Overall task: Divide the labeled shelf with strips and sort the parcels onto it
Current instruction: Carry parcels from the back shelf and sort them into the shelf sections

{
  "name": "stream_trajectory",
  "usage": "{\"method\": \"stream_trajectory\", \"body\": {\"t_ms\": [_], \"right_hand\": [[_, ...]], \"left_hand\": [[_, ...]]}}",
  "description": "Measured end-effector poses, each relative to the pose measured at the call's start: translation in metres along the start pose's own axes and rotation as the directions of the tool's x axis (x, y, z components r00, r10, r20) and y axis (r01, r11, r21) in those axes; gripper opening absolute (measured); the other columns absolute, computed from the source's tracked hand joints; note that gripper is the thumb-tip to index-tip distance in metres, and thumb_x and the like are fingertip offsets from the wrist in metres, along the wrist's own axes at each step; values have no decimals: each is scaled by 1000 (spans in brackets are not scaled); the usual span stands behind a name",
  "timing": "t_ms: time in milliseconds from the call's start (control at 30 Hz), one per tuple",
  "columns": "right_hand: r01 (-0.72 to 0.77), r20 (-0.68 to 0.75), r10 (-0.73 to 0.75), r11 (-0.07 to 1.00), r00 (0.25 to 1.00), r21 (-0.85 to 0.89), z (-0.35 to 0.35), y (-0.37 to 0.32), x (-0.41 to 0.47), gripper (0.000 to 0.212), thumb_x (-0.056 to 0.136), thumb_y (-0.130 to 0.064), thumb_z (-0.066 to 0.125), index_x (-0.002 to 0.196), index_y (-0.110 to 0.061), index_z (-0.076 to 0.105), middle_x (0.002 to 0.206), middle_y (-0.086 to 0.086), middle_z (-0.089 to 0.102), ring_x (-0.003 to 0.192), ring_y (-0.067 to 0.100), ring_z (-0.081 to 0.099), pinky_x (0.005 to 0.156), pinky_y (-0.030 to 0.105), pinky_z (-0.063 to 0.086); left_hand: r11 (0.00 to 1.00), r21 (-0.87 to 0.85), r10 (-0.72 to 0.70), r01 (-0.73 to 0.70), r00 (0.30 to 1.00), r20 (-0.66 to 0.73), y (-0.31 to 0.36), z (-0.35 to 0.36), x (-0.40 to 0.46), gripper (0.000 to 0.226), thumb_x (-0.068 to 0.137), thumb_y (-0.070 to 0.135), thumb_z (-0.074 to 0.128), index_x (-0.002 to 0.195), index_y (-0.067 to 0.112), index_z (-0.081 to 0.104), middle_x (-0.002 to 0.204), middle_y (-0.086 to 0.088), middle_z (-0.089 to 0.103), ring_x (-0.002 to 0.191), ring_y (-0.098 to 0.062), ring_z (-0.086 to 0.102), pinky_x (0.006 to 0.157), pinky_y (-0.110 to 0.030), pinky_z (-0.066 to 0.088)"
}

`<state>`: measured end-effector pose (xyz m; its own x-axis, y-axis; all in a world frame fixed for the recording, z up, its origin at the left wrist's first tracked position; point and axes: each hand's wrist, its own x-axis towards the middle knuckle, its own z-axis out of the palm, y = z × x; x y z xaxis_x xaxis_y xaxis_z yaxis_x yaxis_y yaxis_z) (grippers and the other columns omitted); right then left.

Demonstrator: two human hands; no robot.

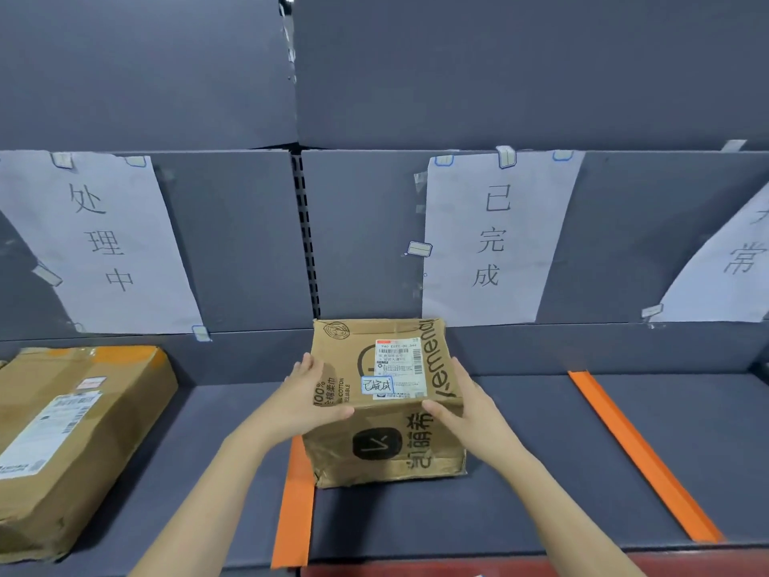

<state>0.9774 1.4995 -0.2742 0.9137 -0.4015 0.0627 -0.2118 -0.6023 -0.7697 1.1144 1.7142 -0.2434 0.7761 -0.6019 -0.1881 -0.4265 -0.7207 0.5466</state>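
A brown cardboard parcel (pixel 387 410) with a shipping label and a small handwritten sticker stands on the dark grey shelf (pixel 520 472), in the middle section. My left hand (pixel 310 399) holds its left side, thumb over the near top edge. On the other side my right hand (pixel 462 403) holds it the same way. An orange strip (pixel 293 510) runs front to back just left of the parcel, partly under its corner. A second orange strip (pixel 641 456) lies to the right. Paper signs hang on the back wall: left (pixel 104 239), middle (pixel 495 239), right (pixel 732 260).
A larger flat cardboard parcel (pixel 70 439) with a white label lies in the left section, under the left sign. A slotted upright (pixel 306 239) divides the back panels. The shelf's front edge (pixel 499 566) is reddish at the bottom.
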Motion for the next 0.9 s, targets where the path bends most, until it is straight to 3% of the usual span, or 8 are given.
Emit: {"method": "stream_trajectory", "body": {"t_ms": [100, 200, 367, 467, 600, 767, 900], "right_hand": [[-58, -4, 58, 998, 998, -19, -4, -3, -7, 84, 87, -44, 60, 150, -26, 8, 151, -17, 24, 140, 6, 21, 110, 27, 25], [-125, -91, 123, 992, 988, -19, -14, -9, -23, 83, 89, -48, 55, 151, -23, 6, 156, -9, 18, 143, 9, 16, 116, 31, 21], [-220, -364, 169, 970, 916, -102, -46, -13, -68, 65, 96, -38, 46, 150, -20, 16, 157, -6, 16, 144, 9, 12, 113, 24, 17], [-325, -500, 192, 926, 845, -195, -72, -8, -104, 61, 97, -36, 46, 149, -18, 21, 157, 0, 18, 145, 14, 15, 113, 27, 19], [-487, -647, 265, 853, 715, -188, -103, -3, -170, 57, 97, -33, 46, 147, -16, 26, 157, 4, 17, 145, 21, 16, 114, 32, 22], [-662, -751, 368, 740, 547, -119, -140, 7, -260, 57, 98, -36, 42, 149, -20, 23, 158, -1, 13, 144, 19, 17, 115, 32, 20], [-741, -807, 434, 671, 400, -7, -175, 24, -322, 57, 97, -35, 43, 148, -21, 24, 158, -2, 14, 136, 22, 35, 110, 29, 25]], "left_hand": [[989, 143, 21, -24, 999, 28, 8, -1, 0, 97, 83, 54, 60, 151, 14, 3, 157, -12, -9, 144, -29, -13, 118, -45, 5], [962, 259, 83, -88, 996, 28, 21, -4, -2, 92, 84, 58, 54, 149, 13, 10, 158, -9, -4, 144, -30, -9, 116, -47, 4], [922, 147, 373, -359, 924, -85, 74, -2, -10, 71, 92, 49, 45, 150, 21, 15, 156, 6, 14, 142, -16, 20, 112, -33, 25], [828, 175, 550, -533, 833, -66, 123, 12, -18, 60, 95, 43, 41, 146, 15, 25, 152, 2, 28, 139, -21, 27, 109, -34, 26], [677, 160, 715, -718, 694, 88, 187, 51, -34, 63, 97, 42, 39, 149, 15, 16, 158, 1, 12, 145, -15, 11, 115, -32, 15], [450, 34, 866, -892, 446, 226, 264, 112, -72, 62, 98, 40, 39, 150, 14, 16, 158, 0, 5, 146, -15, 4, 116, -28, 6], [330, -60, 909, -942, 301, 287, 323, 158, -103, 62, 98, 41, 37, 150, 18, 12, 158, 3, -1, 145, -14, 3, 115, -26, 6]]}}
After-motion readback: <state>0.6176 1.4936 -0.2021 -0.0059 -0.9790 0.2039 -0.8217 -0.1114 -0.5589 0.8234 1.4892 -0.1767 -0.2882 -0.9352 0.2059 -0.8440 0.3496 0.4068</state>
